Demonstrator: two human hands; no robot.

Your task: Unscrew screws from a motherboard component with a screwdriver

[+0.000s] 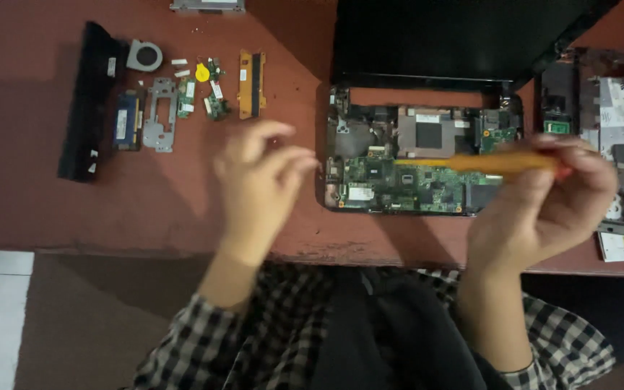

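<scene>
An opened laptop base [341, 130] lies on the reddish-brown table, its green circuit board [399, 184] and metal heat sink [427, 133] exposed, its dark screen [456, 36] tilted back behind it. My right hand [543, 202] is shut on an orange pry tool [471, 162] whose tip reaches left over the board. My left hand [261, 180] hovers left of the laptop, blurred, fingers loosely curled toward its left edge, holding nothing I can see.
Removed parts lie at the back left: a long black battery [84, 101], a memory stick [126, 119], a metal bracket [160, 115], a round fan [144, 55], small green boards [214, 90] and an orange strip [251, 83]. Another dismantled chassis [615, 137] lies at the right.
</scene>
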